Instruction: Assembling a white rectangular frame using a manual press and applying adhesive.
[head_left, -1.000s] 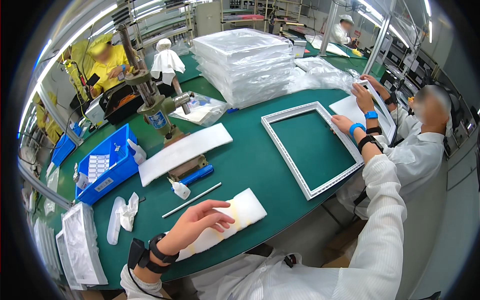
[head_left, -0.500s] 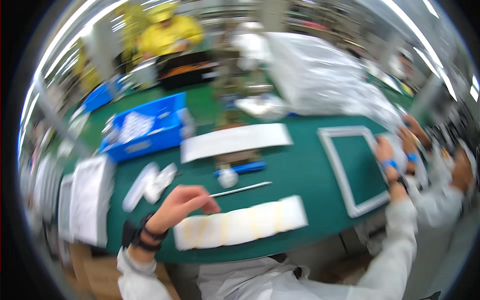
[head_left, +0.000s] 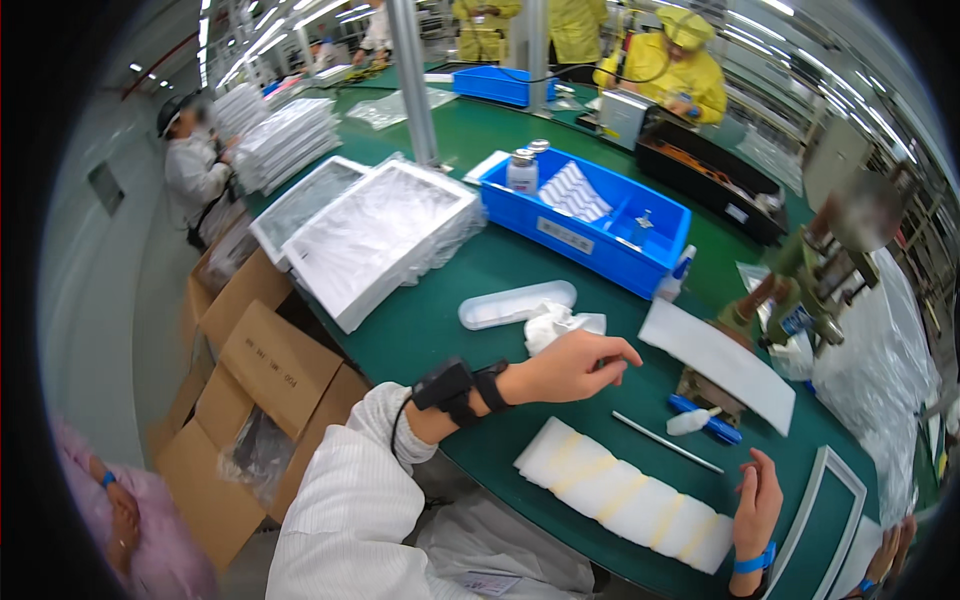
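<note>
My left hand [head_left: 570,367] hovers over the green table beside a crumpled white cloth [head_left: 556,324], fingers loosely stretched, holding nothing. Behind the cloth lies a clear oblong plastic case [head_left: 515,303]. My right hand [head_left: 757,502] is at the right end of a white foam strip [head_left: 625,492] with yellowish bands across it. Its fingers are apart and slightly bent, with nothing in them; I cannot tell whether it touches the strip. Between my hands lies a thin metal rod [head_left: 667,441]. A light grey rectangular frame [head_left: 800,525] rests right of my right hand.
Wrapped white panels [head_left: 375,235] sit at left, above open cardboard boxes [head_left: 265,370]. A blue bin [head_left: 585,245] holds bottles. At right stand a green hand press [head_left: 790,300], a white sheet [head_left: 718,365] and a blue-handled tool [head_left: 705,418]. Another person's hands [head_left: 885,550] show lower right.
My view has swung left, bringing the boxes and panels into sight. My right hand has come away from the grey frame to the foam strip's end. The left stays raised and empty.
</note>
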